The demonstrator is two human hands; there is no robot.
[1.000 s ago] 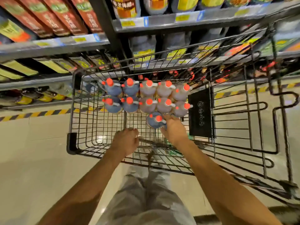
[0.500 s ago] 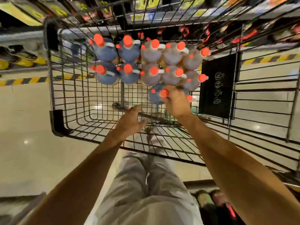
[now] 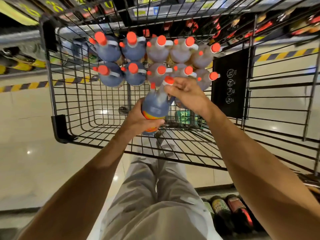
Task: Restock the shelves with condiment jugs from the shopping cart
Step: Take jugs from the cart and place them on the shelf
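Observation:
A dark condiment jug (image 3: 155, 104) with a red cap and an orange-yellow label is lifted and tilted above the floor of the black wire shopping cart (image 3: 72, 104). My right hand (image 3: 187, 96) grips its handle near the neck. My left hand (image 3: 140, 118) holds its body from below on the left. Behind it, several red-capped jugs (image 3: 133, 47) stand in two rows at the cart's far end. Another jug is partly hidden under my right hand.
Store shelves (image 3: 155, 7) with bottles and price tags rise beyond the cart. A black sign panel (image 3: 230, 84) hangs on the cart's right side. Dark bottles (image 3: 230, 210) lie low at the right behind me. Yellow-black tape (image 3: 26, 85) marks the tiled floor.
My right hand has raised the jug out of the group. My left hand has come off the cart's edge and closed under the jug. The view has tipped further down.

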